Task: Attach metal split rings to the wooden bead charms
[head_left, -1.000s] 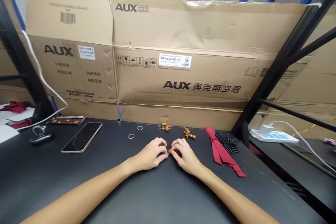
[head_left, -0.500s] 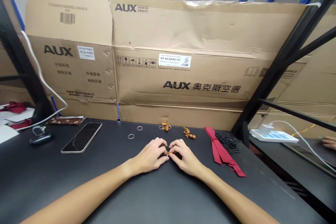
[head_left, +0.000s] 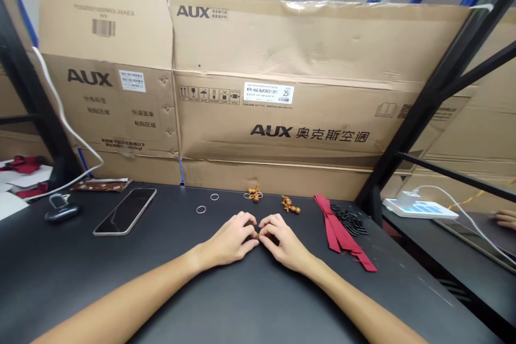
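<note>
Close together over the middle of the black table [head_left: 226, 301], my hands work on something small. My left hand [head_left: 234, 239] pinches a thin metal ring, mostly covered by the fingertips. In my right hand [head_left: 284, 242] the fingers close round a small brown gourd pendant with a yellowish cord, largely hidden. Beyond them lie two loose metal rings, one nearer [head_left: 201, 209] and one farther [head_left: 215, 197]. Gourd pendants with rings [head_left: 253, 194] sit behind my hands, and more gourd pendants [head_left: 291, 205] lie to their right.
Dark red ribbons [head_left: 342, 234] and a pile of black clasps [head_left: 351, 220] lie at right. A phone [head_left: 126, 212] and a black key fob [head_left: 63, 212] are at left. Cardboard [head_left: 314, 97] walls the back. A power strip [head_left: 421, 208] and another person's hand [head_left: 506, 219] are far right.
Both hands stay nearly in place. The ring between the fingertips has turned slightly and shows less than before.
</note>
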`<state>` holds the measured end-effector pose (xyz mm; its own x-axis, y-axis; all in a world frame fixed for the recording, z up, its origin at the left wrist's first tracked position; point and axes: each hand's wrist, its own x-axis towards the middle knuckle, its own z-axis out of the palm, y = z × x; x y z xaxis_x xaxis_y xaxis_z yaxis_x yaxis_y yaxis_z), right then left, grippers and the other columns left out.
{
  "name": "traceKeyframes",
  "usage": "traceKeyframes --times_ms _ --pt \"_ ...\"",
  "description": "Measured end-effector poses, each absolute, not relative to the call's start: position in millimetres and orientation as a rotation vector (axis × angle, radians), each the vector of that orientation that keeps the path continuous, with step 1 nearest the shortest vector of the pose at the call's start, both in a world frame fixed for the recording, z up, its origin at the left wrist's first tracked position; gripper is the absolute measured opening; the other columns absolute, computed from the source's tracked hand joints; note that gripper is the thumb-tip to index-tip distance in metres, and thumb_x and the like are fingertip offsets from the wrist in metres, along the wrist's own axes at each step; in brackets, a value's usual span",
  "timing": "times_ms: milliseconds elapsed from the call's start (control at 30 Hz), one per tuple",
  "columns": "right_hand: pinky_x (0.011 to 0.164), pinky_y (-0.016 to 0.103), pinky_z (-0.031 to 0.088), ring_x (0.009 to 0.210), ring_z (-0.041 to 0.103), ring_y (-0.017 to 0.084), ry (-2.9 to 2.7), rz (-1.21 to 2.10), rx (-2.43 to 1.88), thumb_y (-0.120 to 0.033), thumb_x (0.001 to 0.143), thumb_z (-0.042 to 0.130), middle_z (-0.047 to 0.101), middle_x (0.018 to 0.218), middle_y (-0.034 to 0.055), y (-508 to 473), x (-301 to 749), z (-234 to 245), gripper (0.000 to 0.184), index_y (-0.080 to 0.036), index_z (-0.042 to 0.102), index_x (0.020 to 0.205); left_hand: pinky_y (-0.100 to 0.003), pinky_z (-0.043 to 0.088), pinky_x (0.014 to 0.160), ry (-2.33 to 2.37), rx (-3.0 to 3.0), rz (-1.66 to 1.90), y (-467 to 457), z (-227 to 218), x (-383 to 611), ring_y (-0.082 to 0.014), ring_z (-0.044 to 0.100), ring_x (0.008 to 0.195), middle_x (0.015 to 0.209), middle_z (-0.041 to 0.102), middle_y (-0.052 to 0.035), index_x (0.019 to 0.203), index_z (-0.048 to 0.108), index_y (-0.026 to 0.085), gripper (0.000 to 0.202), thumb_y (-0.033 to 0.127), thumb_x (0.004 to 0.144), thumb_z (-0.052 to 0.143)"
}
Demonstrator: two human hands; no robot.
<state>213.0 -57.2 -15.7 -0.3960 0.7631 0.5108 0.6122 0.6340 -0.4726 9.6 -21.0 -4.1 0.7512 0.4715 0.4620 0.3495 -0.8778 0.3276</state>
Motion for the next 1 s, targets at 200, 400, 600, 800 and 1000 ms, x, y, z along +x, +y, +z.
traceKeyframes --times_ms 200,400,600,800,1000 --pt "0.083 0.04 0.044 0.093 0.05 0.022 -2.133 0.177 -1.164 -0.019 0.089 0.052 0.059 0.097 0.0068 -53.4 214.9 -18.6 0.012 -0.021 0.059 0.079 -0.032 0.044 0.09 0.558 2.74 0.805 -21.4 -0.1 9.4 -0.0185 0.051 0.097 0.111 0.053 -0.0072 0.086 0.06 0.018 0.015 0.018 0.092 0.047" --pt "0.082 0.039 0.043 0.093 0.05 0.023 -2.083 0.004 -1.248 -0.024 0.087 0.056 0.058 0.1 0.0074 -49.4 219.0 -19.6 0.006 -0.021 0.059 0.09 -0.034 0.043 0.088 0.708 2.793 0.817 -20.3 -2.7 10.4 -0.019 0.052 0.096 0.107 0.053 -0.006 0.082 0.058 0.018 0.012 0.018 0.091 0.049" --pt "0.07 0.031 0.041 0.065 0.05 0.016 -2.091 -0.122 -1.332 -0.029 0.091 0.05 0.054 0.064 0.0013 -52.7 219.8 -18.7 0.031 -0.02 0.051 0.061 -0.035 0.042 0.079 0.921 2.868 0.841 -21.9 -4.7 11.9 -0.0201 0.052 0.087 0.097 0.055 -0.0056 0.077 0.055 0.018 0.012 0.025 0.087 0.054" --pt "0.081 0.036 0.043 0.095 0.057 0.022 -2.251 -0.04 -1.412 -0.035 0.09 0.051 0.066 0.098 0.0069 -53.6 219.7 -16.3 0.02 -0.02 0.063 0.096 -0.04 0.042 0.09 1.04 2.856 0.716 -18.6 -8.5 9.9 -0.025 0.054 0.104 0.115 0.058 -0.0096 0.104 0.061 0.018 0.027 0.038 0.09 0.051" --pt "0.109 0.047 0.029 0.133 0.037 0.028 -2.33 0.114 -1.502 -0.05 0.091 0.046 0.043 0.143 0.011 -47.3 232.0 -18.4 0.051 -0.02 0.051 0.131 -0.043 0.033 0.108 1.095 2.769 0.581 2.7 -17.9 -2.0 -0.0295 0.04 0.131 0.142 0.043 -0.0126 0.131 0.051 0.018 0.056 0.055 0.089 0.045"
